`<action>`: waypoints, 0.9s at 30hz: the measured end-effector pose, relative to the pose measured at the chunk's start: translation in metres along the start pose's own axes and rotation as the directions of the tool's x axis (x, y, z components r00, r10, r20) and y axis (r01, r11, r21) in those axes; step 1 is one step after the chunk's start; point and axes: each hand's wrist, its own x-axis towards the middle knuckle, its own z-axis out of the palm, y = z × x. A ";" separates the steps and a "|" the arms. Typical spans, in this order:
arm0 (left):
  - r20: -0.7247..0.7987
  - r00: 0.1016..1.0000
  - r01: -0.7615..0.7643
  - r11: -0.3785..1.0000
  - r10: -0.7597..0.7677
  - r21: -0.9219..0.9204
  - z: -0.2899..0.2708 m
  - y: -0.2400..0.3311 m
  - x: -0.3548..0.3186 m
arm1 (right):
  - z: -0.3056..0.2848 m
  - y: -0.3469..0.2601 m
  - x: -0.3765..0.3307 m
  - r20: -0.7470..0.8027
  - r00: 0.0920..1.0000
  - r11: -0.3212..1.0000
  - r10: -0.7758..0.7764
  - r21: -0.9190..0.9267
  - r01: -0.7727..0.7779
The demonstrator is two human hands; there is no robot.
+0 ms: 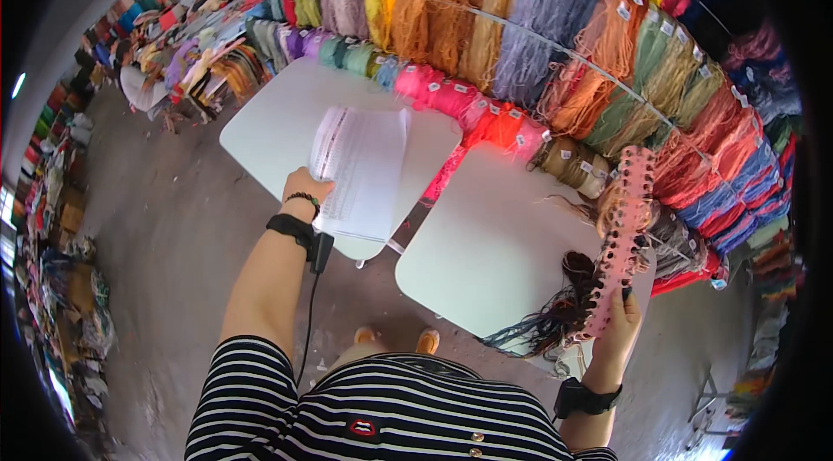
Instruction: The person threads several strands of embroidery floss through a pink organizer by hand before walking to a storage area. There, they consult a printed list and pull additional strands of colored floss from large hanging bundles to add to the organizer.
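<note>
My left hand (305, 187) is closed at the left edge of a stack of printed paper sheets (369, 161), fingers curled against the margin. The sheets lie on the left white table (260, 127). In my right hand (618, 322) is a long pink thread holder card (623, 240), held up by its lower end over the right table. Holes run down both of its edges, with dark thread looped through many of them. A loose tangle of dark thread (555, 313) hangs beside the card, over the right white table (486, 235).
Colourful yarn skeins (442, 9) with small white tags hang in rows behind the tables. Rolled bundles, one bright pink (447, 96), line the tables' far edge. A narrow gap separates the two tables. A cable (305, 331) trails from my left wristband. Another person (134, 79) is at far left.
</note>
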 end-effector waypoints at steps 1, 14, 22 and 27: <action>-0.089 0.995 -0.049 0.999 0.049 -0.001 0.000 -0.019 -0.007 | 0.010 -0.001 -0.004 0.023 1.000 1.000 -0.002 0.003 0.002; 0.102 0.709 0.275 0.140 -0.697 -0.951 0.012 -0.468 -0.315 | 0.211 -0.010 -0.165 0.799 0.456 0.920 0.391 -0.360 -0.158; 0.202 0.070 0.412 -0.157 -0.977 -0.898 0.042 -0.694 -0.597 | 0.435 0.092 -0.371 0.846 -0.203 0.869 0.492 -0.492 0.055; 0.347 -0.235 0.507 -0.419 -0.908 -0.753 0.068 -0.717 -0.714 | 0.530 0.213 -0.480 0.705 -0.309 0.769 0.639 -0.585 0.257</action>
